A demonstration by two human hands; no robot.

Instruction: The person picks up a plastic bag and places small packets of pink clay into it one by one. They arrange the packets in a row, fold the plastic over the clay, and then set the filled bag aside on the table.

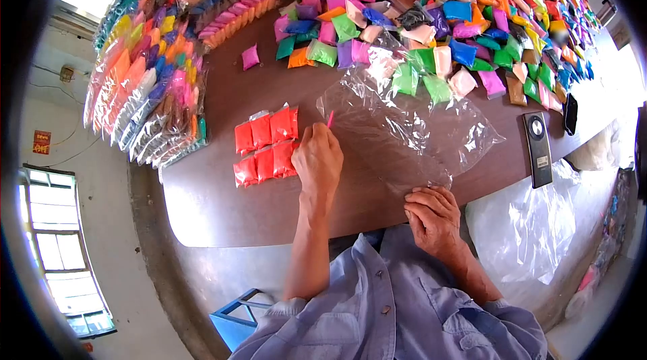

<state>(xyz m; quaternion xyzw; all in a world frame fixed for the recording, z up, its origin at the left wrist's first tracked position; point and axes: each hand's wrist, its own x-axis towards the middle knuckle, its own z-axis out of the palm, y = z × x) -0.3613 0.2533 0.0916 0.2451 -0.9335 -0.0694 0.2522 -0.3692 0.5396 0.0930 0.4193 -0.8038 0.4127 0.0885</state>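
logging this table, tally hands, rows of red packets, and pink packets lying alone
Hands (left hand, right hand): 2
Red rows (upper row, lower row): 2
Lone pink packet: 1
Total: 5

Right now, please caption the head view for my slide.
Left hand beside red packets, right hand at the edge of a clear bag.

Brown worktop [256, 215] here, red packets [263, 132] in two rows! Beyond them, a lone pink packet [250, 57]; left and beyond, bagged bundles [149, 87]; right of them, a clear plastic bag [411, 132]; farther right, a dark device [538, 150]; beyond and right, a multicoloured packet heap [458, 11].
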